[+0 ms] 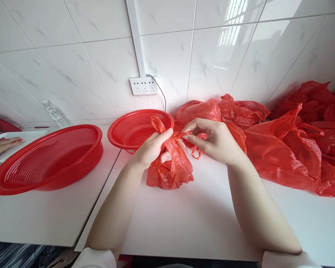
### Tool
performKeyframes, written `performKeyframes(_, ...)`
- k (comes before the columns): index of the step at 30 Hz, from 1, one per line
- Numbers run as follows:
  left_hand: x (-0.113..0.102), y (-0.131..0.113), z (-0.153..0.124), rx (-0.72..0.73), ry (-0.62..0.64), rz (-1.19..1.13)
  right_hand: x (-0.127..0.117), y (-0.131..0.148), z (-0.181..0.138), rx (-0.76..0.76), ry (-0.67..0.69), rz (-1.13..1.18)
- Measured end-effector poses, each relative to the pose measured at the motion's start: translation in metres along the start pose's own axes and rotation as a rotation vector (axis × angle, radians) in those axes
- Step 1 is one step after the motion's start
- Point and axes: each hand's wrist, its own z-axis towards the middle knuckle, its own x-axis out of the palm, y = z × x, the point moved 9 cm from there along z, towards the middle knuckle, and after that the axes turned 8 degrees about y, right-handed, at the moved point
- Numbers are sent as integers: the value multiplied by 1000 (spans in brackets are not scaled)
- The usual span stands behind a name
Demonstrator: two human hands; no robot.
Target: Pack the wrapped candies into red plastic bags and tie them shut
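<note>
A red plastic bag (173, 169), bunched up, hangs just above the white table in front of me. My left hand (153, 147) is closed around its gathered neck, thumb on top, with one handle loop sticking up behind the thumb. My right hand (209, 139) pinches a thin twisted strip of the same bag between thumb and fingertips, to the right of the neck. A small loop of red plastic dangles below the right fingers. What the bag contains, if anything, is hidden.
Behind my left hand stands a red plastic basket (123, 143); a larger one (96, 149) is at the left. Red plastic bags (279, 160) pile up along the right. A clear bottle (57, 113), wall socket (143, 86) and another person's hand (5, 146) on a white tray (35, 136) also show.
</note>
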Motion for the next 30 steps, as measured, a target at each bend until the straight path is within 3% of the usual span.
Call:
performKeyframes(7, -21, -1, -2, -20, 11, -62, -37, -11, -12, 83, -44, -178)
performKeyframes(11, -20, 11, -2, -106, 47, -225, -40, -10, -17, 126, 25, -130)
performKeyframes(13, -18, 12, 1, -88, 52, -304, -24, -2, -17, 93, 186, -46)
performKeyframes(17, -16, 7, 8, 11, 85, -452, 26, 12, -23, 46, 638, 61)
performKeyframes(20, -14, -1, 8, 79, 137, -426, 44, 7, -28, 100, 799, 147)
performKeyframes(22, -11, -9, 4, 128, 171, -233, 41, 1, -22, 122, 720, 213)
performKeyframes(26, 11, -17, -8, 128, 243, 274, 4, -15, 0, 96, 133, 332)
performKeyframes(27, 15, -19, -10, 140, 240, 384, 2, -18, 2, 92, 55, 360)
performKeyframes(28, 19, -22, -12, 160, 221, 490, 6, -21, 4, 100, 43, 392)
performKeyframes(30, 21, -26, -15, 190, 160, 681, 24, -26, 6, 149, 141, 462)
